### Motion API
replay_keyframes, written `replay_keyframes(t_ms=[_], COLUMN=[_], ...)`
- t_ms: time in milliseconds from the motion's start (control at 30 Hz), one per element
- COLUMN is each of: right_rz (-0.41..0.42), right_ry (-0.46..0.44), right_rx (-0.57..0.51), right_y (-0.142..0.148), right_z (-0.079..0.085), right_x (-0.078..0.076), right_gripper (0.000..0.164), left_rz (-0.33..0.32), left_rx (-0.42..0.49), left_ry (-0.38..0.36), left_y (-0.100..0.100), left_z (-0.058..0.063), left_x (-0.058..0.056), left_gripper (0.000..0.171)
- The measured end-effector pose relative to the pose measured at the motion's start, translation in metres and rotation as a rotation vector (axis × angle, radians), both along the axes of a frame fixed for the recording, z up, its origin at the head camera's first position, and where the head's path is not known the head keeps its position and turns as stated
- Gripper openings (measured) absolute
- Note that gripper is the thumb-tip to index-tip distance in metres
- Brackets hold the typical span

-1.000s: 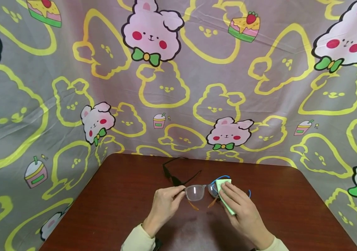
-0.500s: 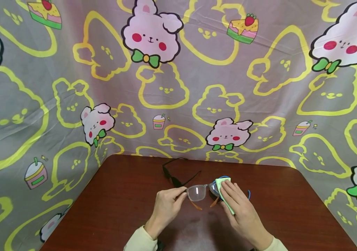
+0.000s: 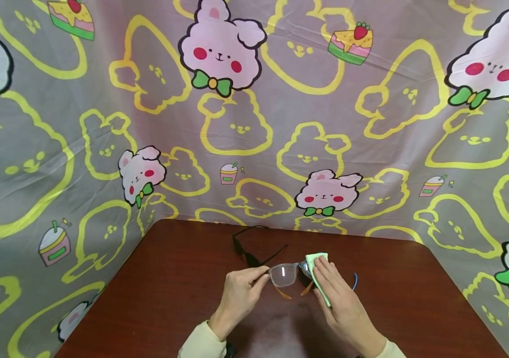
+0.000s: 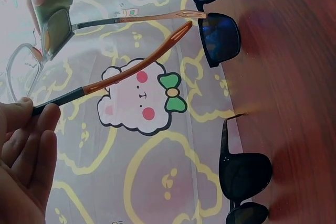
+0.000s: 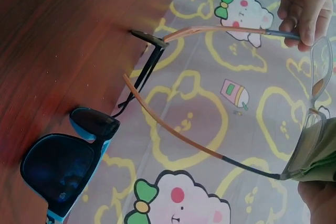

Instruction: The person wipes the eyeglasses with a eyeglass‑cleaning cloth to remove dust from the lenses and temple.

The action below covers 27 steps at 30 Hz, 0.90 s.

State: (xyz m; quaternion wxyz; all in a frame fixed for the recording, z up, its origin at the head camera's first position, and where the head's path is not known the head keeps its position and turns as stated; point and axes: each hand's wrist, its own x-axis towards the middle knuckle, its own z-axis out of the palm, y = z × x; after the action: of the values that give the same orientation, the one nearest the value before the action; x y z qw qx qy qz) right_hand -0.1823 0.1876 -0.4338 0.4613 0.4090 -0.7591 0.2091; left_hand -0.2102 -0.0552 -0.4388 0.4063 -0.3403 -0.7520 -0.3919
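- Two hands work above a dark red-brown table (image 3: 147, 298) in the head view, the left hand (image 3: 238, 297) and the right hand (image 3: 347, 307) both coming out of pale cream sleeves (image 3: 202, 342).
- Between them, clear-framed glasses (image 3: 283, 275) are held off the tabletop, their orange-brown temple tips pointing down towards the person.
- Thumb and fingers of the left hand pinch the glasses at the outer corner of one lens; the right hand grips a light green cloth (image 3: 312, 263) over the other lens, its fingers lying along the cloth.
- Black sunglasses (image 3: 251, 259) lie on the table beyond the left hand, arms unfolded, and a patterned curtain (image 3: 245, 117) with rabbits and yellow outlines rises behind.
- From the left wrist, the left thumb and a finger are together on the dark front section of one temple; both temples are unfolded, and blue-framed sunglasses (image 4: 221, 39) appear beyond their tips.
- From the right wrist, the cloth is folded about the lens on the right hand's side; only part of that hand shows. The blue-framed sunglasses rest on the table, lenses facing the camera.
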Motion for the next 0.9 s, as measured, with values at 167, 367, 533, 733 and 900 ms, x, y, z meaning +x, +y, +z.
replay_keyframes(t_ms=[167,367,533,733,900], right_rz=[0.004,-0.014,-0.021,-0.024,-0.011], right_ry=[0.001,0.035,0.031,0.017,0.020], right_rx=[0.032,0.029,0.039,0.053,0.067], right_y=[-0.004,-0.007,-0.009,-0.011,-0.014], right_z=[-0.001,-0.001,-0.002,0.000,0.002], right_x=[0.000,-0.001,0.000,0.001,0.001], right_gripper=[0.043,0.043,0.043,0.042,0.041], left_rz=[0.002,-0.003,0.002,-0.005,-0.004], left_rx=[-0.004,-0.004,-0.001,0.008,0.013], left_ry=[0.005,-0.005,-0.002,-0.013,-0.005], left_y=[0.002,0.004,0.006,0.010,0.011], left_z=[-0.002,-0.003,-0.003,-0.002,-0.001], left_x=[-0.001,-0.002,-0.001,0.000,0.000], left_gripper=[0.017,0.017,0.017,0.017,0.017])
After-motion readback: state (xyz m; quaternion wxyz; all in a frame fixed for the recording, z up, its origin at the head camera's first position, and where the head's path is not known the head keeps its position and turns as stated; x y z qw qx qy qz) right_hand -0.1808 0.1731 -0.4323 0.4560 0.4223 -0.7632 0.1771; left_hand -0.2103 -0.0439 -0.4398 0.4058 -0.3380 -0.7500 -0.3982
